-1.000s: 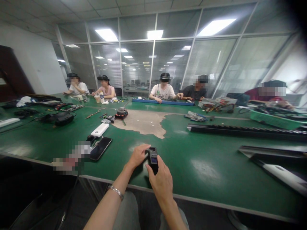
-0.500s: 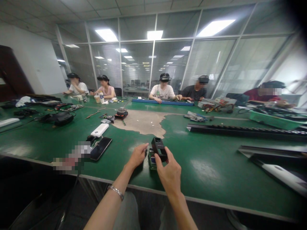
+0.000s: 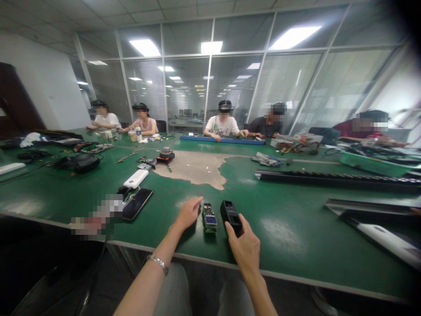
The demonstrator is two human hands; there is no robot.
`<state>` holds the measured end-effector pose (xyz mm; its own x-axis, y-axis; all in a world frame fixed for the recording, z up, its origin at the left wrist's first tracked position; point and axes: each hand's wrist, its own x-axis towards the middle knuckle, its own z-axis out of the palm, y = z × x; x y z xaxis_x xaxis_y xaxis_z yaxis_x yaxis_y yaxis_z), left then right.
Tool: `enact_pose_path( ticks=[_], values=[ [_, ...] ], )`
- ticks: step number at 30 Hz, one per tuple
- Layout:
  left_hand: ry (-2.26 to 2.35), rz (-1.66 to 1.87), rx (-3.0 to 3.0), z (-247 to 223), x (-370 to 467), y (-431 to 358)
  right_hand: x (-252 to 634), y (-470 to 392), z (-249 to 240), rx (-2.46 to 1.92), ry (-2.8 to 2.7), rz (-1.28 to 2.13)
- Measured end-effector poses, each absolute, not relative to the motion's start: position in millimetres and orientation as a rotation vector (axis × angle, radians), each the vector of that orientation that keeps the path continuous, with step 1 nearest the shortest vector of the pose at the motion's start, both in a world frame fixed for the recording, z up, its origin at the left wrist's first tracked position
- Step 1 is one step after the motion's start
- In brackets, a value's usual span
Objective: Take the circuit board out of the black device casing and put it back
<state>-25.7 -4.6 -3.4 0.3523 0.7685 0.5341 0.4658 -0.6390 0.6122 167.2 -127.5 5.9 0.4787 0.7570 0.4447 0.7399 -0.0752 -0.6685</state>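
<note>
My right hand (image 3: 246,245) grips a black plastic housing (image 3: 230,215) by its sides near the lower end. The housing is long, with cut-out openings on its top face. Left of it, apart from it, a green circuit board (image 3: 209,219) with a small bluish display lies on the table. My left hand (image 3: 189,215) rests just left of the board, fingers stretched forward and holding nothing that I can see. Some of its fingers are hidden beneath the hand.
A phone (image 3: 138,204) and a white power bank (image 3: 136,179) lie to the left. Long black metal rails (image 3: 329,181) occupy the right side, with a green basket (image 3: 371,164) of parts behind. Several people sit across the green table (image 3: 283,259).
My right hand has moved the black housing right and down, away from above the circuit board, which now shows fully. The left hand stays nearly where it was.
</note>
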Motion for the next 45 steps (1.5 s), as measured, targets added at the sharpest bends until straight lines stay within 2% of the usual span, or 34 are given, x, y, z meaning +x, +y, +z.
enact_pose_path(
  ticks=[14,27,45],
  values=[
    [1.048,1.222,2.310,-4.0,-25.1,-4.3,163.6,-126.1,-4.7,-1.730,-1.346,-0.123],
    [0.930,1.035,2.449,0.5,-24.8,2.7,164.7,-128.7,-5.0,-1.818,-1.365,-0.080],
    [1.154,1.283,2.295,-11.1,-28.0,-3.8,168.6,-127.9,-10.1,-1.741,-1.394,-0.092]
  ],
)
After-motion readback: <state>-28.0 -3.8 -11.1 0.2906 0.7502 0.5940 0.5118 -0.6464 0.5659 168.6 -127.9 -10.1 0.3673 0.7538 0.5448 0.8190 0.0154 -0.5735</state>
